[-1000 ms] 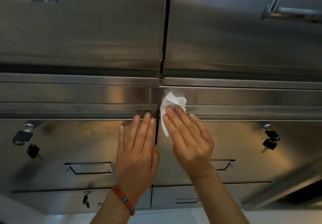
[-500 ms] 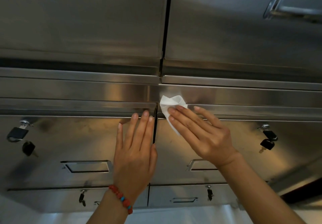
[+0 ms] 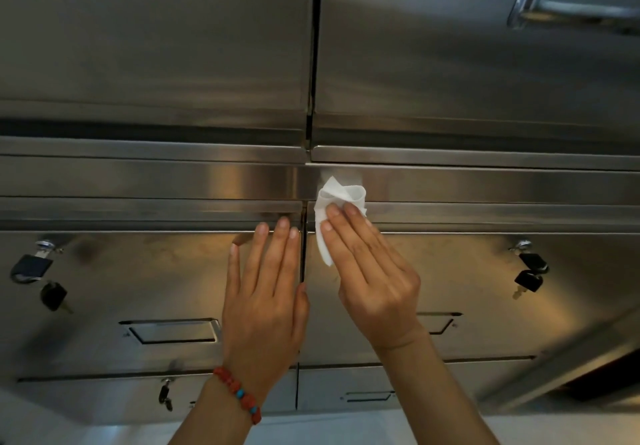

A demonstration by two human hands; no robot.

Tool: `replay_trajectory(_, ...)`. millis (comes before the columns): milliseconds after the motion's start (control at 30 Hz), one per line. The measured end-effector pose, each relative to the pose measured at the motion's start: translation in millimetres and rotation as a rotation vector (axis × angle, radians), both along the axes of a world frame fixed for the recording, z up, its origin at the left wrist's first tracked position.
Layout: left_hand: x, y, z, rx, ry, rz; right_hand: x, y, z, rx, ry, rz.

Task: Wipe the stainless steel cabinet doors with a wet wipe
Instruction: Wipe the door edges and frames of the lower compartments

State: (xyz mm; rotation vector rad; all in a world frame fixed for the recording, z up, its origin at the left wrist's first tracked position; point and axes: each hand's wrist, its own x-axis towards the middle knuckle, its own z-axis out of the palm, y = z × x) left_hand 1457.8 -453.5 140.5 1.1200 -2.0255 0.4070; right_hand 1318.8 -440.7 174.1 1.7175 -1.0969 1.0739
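Observation:
A crumpled white wet wipe (image 3: 335,202) lies against the top edge of the right stainless steel cabinet door (image 3: 467,292), beside the centre seam. My right hand (image 3: 370,271) presses it flat with straight fingers. My left hand (image 3: 265,292), with a red bead bracelet at the wrist, rests flat on the left cabinet door (image 3: 138,282), fingertips at its upper edge. A steel ledge (image 3: 173,181) runs across above both doors.
Two large upper steel doors (image 3: 156,46) with bar handles (image 3: 540,5) fill the top. Padlocks with keys hang at the left (image 3: 33,268) and right (image 3: 530,271). Recessed pulls (image 3: 173,330) sit in the doors; lower drawers (image 3: 363,389) lie beneath.
My right hand swung out to the right with the wipe, then came back toward the seam. The left hand has stayed in place on the left door.

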Motion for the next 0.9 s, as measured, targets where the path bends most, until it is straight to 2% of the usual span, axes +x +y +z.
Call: replay_trajectory(900,-1,0,1,0.009,-0.008,0.016,-15,4,4,0.033,0.068,0.015)
